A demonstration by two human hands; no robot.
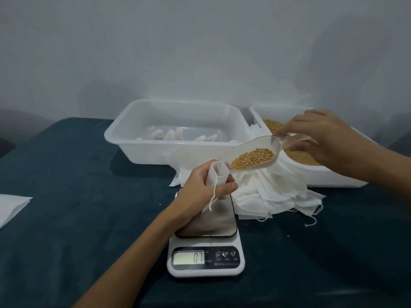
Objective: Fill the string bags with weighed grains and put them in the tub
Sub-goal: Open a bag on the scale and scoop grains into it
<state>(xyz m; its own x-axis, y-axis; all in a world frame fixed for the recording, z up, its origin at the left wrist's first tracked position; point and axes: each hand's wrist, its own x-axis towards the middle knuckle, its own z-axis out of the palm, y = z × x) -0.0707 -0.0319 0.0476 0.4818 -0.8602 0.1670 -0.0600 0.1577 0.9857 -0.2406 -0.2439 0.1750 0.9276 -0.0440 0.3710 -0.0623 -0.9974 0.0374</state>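
My left hand grips a small white string bag upright above the digital scale, its mouth held open and its string hanging down. My right hand holds the handle of a clear plastic scoop loaded with golden grains. The scoop's tip sits just at the right of the bag's mouth. The scale's display reads 0.7. A white tub behind the scale holds several filled bags. A second white tub at the right holds loose grains.
A pile of empty white string bags lies between the scale and the grain tub, strings trailing to the right. A white sheet lies at the left edge of the dark teal tablecloth. A plain wall stands behind.
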